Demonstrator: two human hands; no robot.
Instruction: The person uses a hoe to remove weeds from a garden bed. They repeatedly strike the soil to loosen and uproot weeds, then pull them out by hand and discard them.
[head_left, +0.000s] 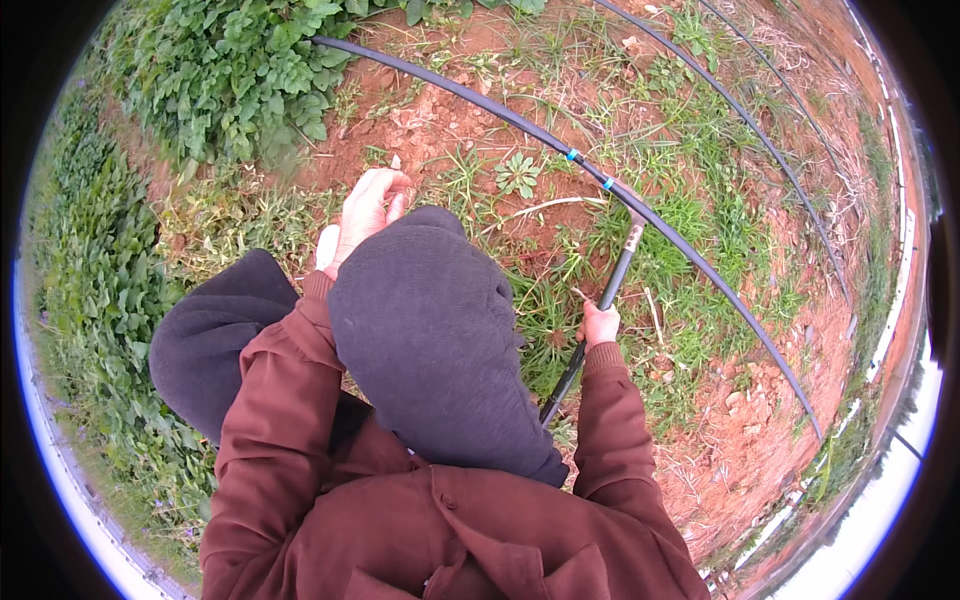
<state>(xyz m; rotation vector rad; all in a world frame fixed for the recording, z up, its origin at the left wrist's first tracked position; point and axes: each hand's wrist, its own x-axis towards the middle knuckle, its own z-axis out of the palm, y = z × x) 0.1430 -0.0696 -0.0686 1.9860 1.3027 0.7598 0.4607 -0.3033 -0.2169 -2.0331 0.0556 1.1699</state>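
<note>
My right hand (600, 324) grips the dark handle of a hoe-like tool (616, 274). Its pierced metal socket reaches the grass beside a black irrigation pipe (517, 120), and the tool's head is mostly hidden by grass and pipe. The handle's lower end passes behind my right knee (427, 322). My left hand (369, 206) is beyond that knee, low over bare soil and cut weeds. Its fingers are loosely bent and apart from the thumb, with nothing visible between them. A white object (328, 246) shows beside the left wrist; what it is cannot be told.
Leafy green crop plants (232, 75) grow thickly at the upper left and along the left side. Two blue bands mark the near pipe; another black pipe (731, 105) curves farther right. Grass tufts (682, 232) and a rosette weed (517, 175) stand in reddish soil (720, 435).
</note>
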